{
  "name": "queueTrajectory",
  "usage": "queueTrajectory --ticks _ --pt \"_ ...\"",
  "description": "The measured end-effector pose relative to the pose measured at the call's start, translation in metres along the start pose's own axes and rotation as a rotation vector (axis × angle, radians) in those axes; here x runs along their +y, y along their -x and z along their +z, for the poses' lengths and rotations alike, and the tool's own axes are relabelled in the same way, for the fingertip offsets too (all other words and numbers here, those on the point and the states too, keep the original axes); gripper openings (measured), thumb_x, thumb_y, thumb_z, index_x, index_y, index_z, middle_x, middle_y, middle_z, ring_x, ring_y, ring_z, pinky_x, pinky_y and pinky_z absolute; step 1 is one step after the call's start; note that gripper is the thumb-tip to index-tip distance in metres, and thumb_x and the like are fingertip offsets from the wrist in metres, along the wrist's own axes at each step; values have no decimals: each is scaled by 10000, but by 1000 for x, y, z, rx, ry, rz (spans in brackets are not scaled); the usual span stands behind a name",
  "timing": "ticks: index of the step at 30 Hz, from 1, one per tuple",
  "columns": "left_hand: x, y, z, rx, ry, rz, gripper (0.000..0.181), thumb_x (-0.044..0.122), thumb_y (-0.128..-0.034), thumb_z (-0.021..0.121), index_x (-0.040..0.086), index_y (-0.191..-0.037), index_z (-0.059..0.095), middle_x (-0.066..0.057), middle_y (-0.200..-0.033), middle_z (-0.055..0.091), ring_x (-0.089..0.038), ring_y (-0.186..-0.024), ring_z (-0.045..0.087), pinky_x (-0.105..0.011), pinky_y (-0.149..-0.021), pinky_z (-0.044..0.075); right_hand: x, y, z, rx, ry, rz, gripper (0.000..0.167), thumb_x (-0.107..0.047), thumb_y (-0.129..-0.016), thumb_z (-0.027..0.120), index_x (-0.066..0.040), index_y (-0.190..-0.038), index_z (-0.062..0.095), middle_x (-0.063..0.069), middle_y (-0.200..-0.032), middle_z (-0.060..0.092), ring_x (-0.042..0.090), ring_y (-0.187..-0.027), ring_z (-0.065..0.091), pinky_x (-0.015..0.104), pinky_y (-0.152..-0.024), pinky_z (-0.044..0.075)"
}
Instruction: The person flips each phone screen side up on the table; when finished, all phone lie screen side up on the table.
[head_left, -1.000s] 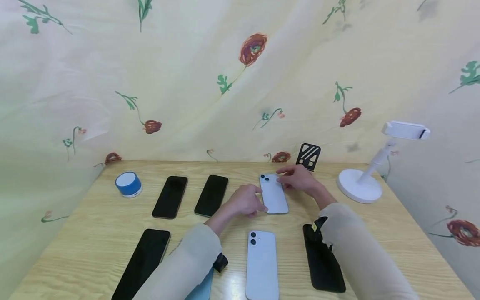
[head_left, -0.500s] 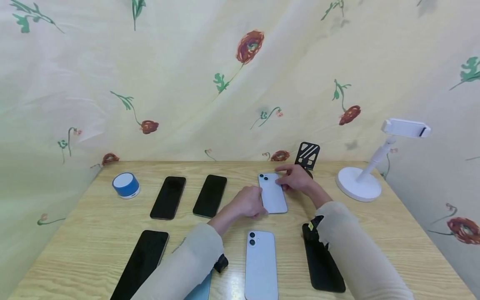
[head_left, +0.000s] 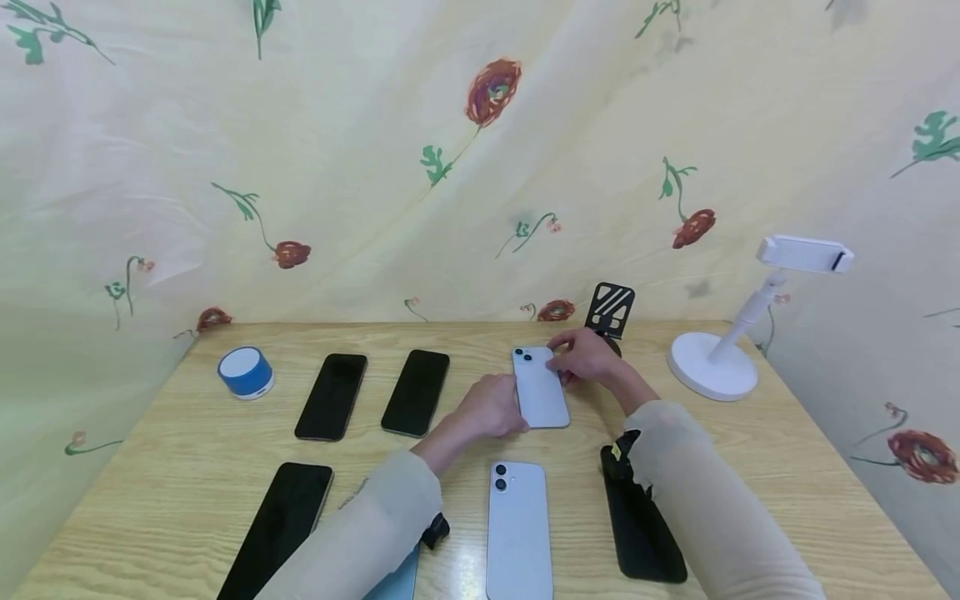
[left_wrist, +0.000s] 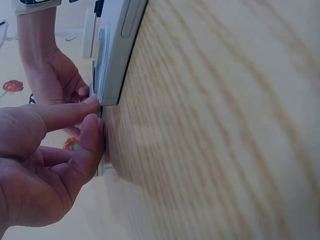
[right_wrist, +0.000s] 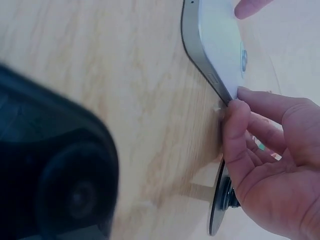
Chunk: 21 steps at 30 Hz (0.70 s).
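Observation:
A pale blue phone (head_left: 543, 400) lies back side up near the table's far side, its two lenses at the top left. On its left edge, toward the lower corner, my left hand (head_left: 489, 407) grips with thumb and fingers. My right hand (head_left: 588, 357) pinches the upper right part between thumb and forefinger. The right wrist view shows that thumb and forefinger at a corner of the phone (right_wrist: 220, 45). In the left wrist view, my left hand (left_wrist: 47, 165) partly hides the phone, and the nearer white phone (left_wrist: 120, 55) also blocks the view.
Two black phones (head_left: 332, 397) (head_left: 416, 392) lie left of my hands. Nearer are a black phone (head_left: 277, 525), a pale phone (head_left: 519, 529) and a dark phone (head_left: 641, 525) under my right sleeve. A blue-white cylinder (head_left: 246, 372), black stand (head_left: 610, 308) and white phone holder (head_left: 712, 367) stand farther back.
The head view has shifted slightly, sliding the scene left. My left hand's fingers sit a little closer against the phone's edge. The right hand keeps its place on the phone.

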<state>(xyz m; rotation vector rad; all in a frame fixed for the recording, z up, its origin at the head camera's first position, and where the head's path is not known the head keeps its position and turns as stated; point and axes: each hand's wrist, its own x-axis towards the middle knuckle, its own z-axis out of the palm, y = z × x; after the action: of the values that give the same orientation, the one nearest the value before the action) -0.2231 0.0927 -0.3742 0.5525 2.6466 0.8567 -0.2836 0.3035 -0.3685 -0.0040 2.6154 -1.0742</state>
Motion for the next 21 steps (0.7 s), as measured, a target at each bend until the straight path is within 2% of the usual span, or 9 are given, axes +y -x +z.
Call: queueTrajectory --ticks 5,8,11,15,21 --pt "-2 3 -4 -29 58 -7 332 31 -835 872 -5 -1103 679 -33 -676 650 -118 -490 588 -204 -505 460 -4 2 -1 -23 -21 24 407 -88 -998 700 34 -1370 587 92 -840 659 132 -621 656 267 -628 601" --pt "-1 5 -6 -39 49 -25 304 25 -834 868 2 -1072 680 -19 -588 634 -107 -458 574 -203 -499 446 -3 3 -1 -30 -27 28 418 -83 -996 703 43 -1373 571 86 -802 669 142 -625 661 285 -639 616" --pt "0 6 -7 -54 61 -40 416 64 -838 880 -12 -1188 668 -22 -569 621 -121 -457 559 -213 -492 433 0 5 -2 -26 -29 18 450 -94 -997 707 42 -1402 565 83 -794 667 144 -633 658 291 -647 621" --pt "0 6 -5 -73 76 -58 629 121 -845 896 -2 -1390 606 -21 -594 612 -134 -470 552 -218 -485 420 4 9 -2 -29 -82 12 487 -99 -1002 696 40 -1447 557 108 -874 670 157 -678 669 298 -676 627" --pt "-2 5 -5 -55 85 -58 710 111 -835 907 -20 -1449 574 -29 -575 608 -133 -462 554 -220 -490 412 8 12 -2 -36 -182 10 446 -47 -1047 581 65 -1476 538 151 -983 658 163 -730 667 301 -698 628"
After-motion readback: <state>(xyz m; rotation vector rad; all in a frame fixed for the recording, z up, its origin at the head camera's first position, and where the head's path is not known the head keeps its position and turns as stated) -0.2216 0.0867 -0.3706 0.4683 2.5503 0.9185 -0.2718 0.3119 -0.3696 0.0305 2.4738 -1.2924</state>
